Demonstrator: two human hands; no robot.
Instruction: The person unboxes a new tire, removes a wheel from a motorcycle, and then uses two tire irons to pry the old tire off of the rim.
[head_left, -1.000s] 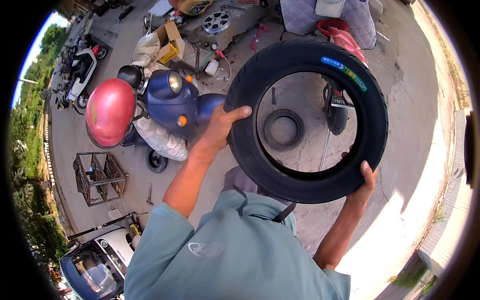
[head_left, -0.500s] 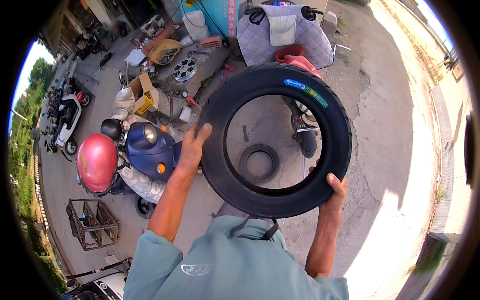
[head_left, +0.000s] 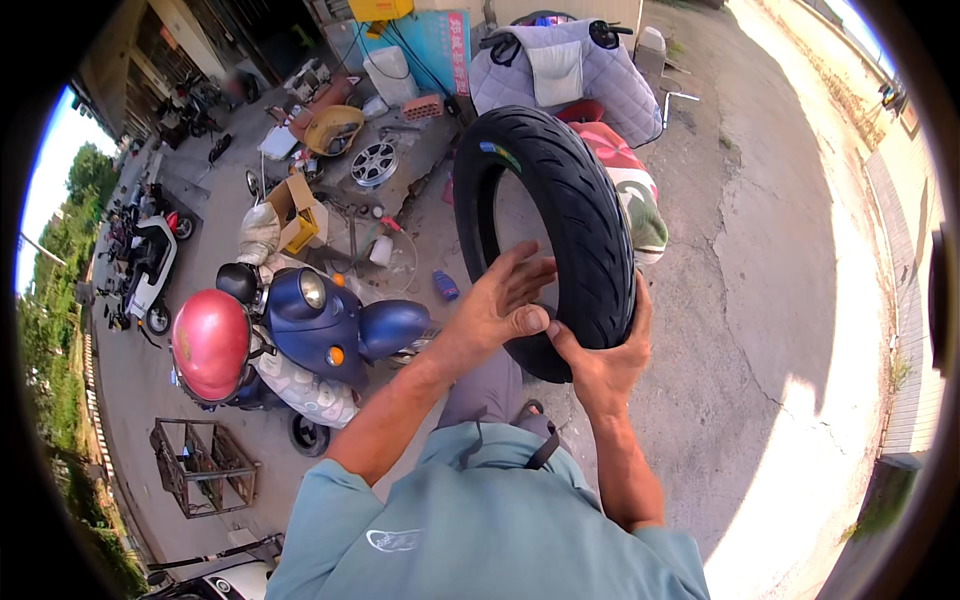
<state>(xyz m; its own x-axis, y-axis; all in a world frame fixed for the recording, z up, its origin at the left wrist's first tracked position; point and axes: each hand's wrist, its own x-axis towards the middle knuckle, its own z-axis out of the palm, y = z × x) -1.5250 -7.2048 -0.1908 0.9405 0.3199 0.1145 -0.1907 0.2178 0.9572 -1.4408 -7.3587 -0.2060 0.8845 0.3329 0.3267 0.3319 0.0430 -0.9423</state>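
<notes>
A black scooter tire stands nearly on edge in front of me, its grooved tread turned to the right and a blue-green-yellow label on its sidewall. Low on the tread, my right hand grips the tire, thumb on the near side and fingers wrapped along the right edge. My left hand is at the tire's opening, fingers stretched out and thumb apart, not wrapped round the rubber. Whether its fingertips touch the inner edge is hard to see.
At left is a blue scooter with a red helmet; a rusty metal frame lies nearer. Beyond are an open cardboard box, a wheel rim and a yellow basin. A grey quilted scooter cover stands behind the tire.
The tire has turned from facing me to nearly edge-on, tread to the right. My left hand has let go of its left side and moved right to the opening; my right hand keeps its grip.
</notes>
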